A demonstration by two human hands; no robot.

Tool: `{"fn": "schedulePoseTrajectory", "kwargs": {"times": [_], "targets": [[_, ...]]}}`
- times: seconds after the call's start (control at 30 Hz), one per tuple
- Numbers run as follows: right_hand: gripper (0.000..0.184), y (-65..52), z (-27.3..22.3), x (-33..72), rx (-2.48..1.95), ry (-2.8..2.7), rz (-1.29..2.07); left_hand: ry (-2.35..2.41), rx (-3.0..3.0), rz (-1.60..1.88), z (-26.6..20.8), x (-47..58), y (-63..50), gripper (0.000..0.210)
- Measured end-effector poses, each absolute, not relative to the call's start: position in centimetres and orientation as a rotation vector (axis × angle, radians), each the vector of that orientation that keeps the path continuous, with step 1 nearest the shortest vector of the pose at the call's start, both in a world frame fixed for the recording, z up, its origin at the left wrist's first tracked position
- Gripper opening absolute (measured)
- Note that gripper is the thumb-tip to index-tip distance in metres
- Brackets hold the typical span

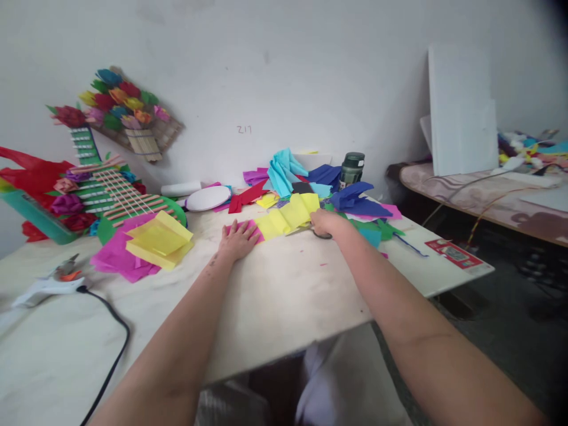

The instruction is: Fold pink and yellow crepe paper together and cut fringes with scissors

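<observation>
Strip of yellow crepe paper [284, 219] is lying mid-desk [275, 296], toward the far side, with pink paper [257, 231] at its left end. Left hand [240, 239] is palm down on the pink bit, grip spread. Right hand [326, 222] is at the strip's right end, grip curled around some scissors [323, 236], blades pointing left. Just beyond: a messy heap of colored paper, including a turquoise sheet [284, 171], plus a dark green flask [352, 170] to the right. Far left there's a green guitar craft [118, 192], with a glue gun [53, 287] nearer.
</observation>
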State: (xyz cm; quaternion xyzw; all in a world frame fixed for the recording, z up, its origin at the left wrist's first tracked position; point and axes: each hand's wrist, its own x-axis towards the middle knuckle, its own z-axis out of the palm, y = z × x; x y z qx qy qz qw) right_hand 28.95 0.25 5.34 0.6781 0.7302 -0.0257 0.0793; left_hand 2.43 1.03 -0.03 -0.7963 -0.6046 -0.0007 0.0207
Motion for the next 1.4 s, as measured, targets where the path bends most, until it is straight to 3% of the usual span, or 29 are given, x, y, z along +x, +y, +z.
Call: {"fn": "schedulePoseTrajectory", "kwargs": {"times": [0.13, 0.57, 0.87, 1.1, 1.23, 1.3, 1.4], "targets": [[0.052, 0.1, 5.5, 28.9, 2.017, 2.221, -0.063, -1.881, -2.471, -0.008, -0.1, 2.4, 1.1, 0.063], [0.035, -0.8, 6.7, 28.2, 1.823, 2.045, -0.070, -1.872, -2.459, -0.015, -0.1, 2.5, 1.0, 0.062], [0.038, -1.5, 8.1, 29.2, 1.819, 2.160, -0.166, -1.891, -2.479, 0.015, -0.1, 2.4, 1.3, 0.064], [0.026, -1.7, 7.0, 32.8, 1.762, 2.475, -1.221, -1.870, -2.488, -0.008, -0.3, 2.3, 1.4, 0.064], [0.052, -2.1, 6.5, 32.4, 1.612, 2.701, -1.977, -1.873, -2.485, -0.009, -0.2, 2.4, 1.3, 0.063], [0.055, -1.9, 6.4, 31.1, 1.480, 2.800, -2.210, -1.881, -2.483, -0.001, -0.2, 2.4, 1.3, 0.063], [0.043, -1.4, 6.3, 28.4, 1.385, 2.765, -2.419, -1.886, -2.482, 0.004, -0.1, 2.4, 1.2, 0.063]]}}
